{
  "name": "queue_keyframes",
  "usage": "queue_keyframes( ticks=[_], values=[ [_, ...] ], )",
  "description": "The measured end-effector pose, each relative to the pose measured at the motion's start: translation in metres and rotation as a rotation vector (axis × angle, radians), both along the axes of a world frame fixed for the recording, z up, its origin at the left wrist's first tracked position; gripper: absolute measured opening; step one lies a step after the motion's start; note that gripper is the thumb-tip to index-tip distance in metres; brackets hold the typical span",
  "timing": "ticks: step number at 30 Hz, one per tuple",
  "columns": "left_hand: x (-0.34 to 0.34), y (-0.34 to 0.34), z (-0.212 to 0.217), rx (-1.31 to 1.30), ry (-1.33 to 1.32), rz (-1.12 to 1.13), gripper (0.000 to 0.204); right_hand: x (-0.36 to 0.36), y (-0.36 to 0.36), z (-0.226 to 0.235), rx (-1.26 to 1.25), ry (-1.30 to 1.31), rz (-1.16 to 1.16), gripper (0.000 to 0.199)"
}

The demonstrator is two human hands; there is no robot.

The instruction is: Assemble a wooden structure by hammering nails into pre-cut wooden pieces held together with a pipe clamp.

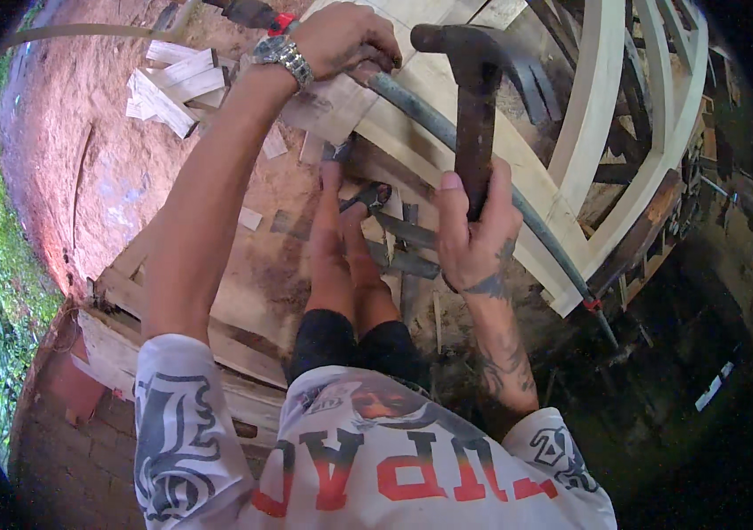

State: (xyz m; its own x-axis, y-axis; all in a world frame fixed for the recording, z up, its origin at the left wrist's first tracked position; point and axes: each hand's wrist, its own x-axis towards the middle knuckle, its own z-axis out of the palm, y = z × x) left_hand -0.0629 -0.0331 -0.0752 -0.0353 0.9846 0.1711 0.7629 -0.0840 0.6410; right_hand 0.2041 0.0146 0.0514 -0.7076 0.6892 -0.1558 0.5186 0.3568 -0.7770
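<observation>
My left hand (346, 40), with a metal watch on its wrist, is at the top centre. Its fingers are curled at the upper end of a long grey clamp pipe (429, 119); part of the grip is hidden under the hand. The pipe slants down to the right across pale wooden boards (394, 132), with a red fitting near its lower end. In my right hand (478, 234) is a dark claw hammer (475, 132), held upright by its handle, head at the top. The hammer hangs in front of the pipe and the boards.
Curved pale timber frames (593, 88) rise at the right. Offcuts (178, 84) lie on reddish ground at the upper left. A wooden plank structure (112, 344) stands at the lower left, near green plants (6, 291). Scrap boards (407, 230) lie around my feet.
</observation>
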Motion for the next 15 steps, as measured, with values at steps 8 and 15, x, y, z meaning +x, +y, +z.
queue_keyframes(
  ticks=[8, 15],
  values=[
    [-0.007, 0.005, -0.002, -0.102, 0.077, -0.055, 0.011, -0.006, 0.002, -0.006, 0.058, -0.031, 0.016, 0.02],
    [-0.008, -0.001, -0.007, -0.139, -0.04, 0.02, 0.013, -0.012, 0.005, 0.018, 0.015, -0.006, -0.014, 0.022]
  ],
)
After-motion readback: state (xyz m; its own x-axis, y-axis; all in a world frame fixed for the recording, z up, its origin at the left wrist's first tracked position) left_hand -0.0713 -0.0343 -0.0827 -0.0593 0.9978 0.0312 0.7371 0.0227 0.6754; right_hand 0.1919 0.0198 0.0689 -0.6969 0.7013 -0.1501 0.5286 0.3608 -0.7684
